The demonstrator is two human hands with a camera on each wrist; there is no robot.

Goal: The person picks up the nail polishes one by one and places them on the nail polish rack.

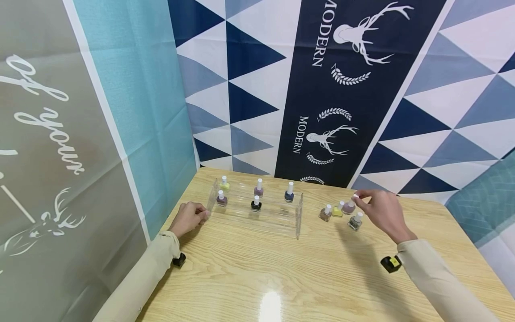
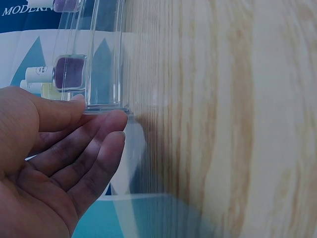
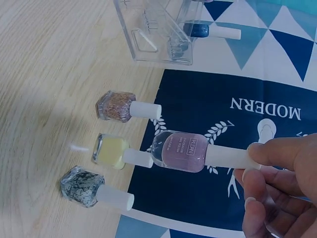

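Note:
My right hand (image 1: 384, 212) pinches the white cap of a light purple nail polish bottle (image 3: 185, 151) between thumb and fingertips. Close by on the table stand a glitter bottle (image 3: 116, 106), a yellow bottle (image 3: 111, 151) and a bottle with dark flakes (image 3: 81, 186). My left hand (image 1: 190, 219) holds the end of a clear stepped display rack (image 1: 257, 223) with thumb and fingertips. Along the rack's back are a yellow bottle (image 1: 224, 185), a purple bottle (image 1: 259, 191) and a dark blue bottle (image 1: 289, 195). Lower down sit a dark purple bottle (image 1: 221, 201) and a black bottle (image 1: 255, 206).
The wooden table (image 1: 249, 273) meets a patterned cloth (image 1: 249, 89) hanging behind it. Another cloth (image 1: 132, 116) hangs along the left side. A small black wrist device (image 1: 391, 264) hangs under the right sleeve.

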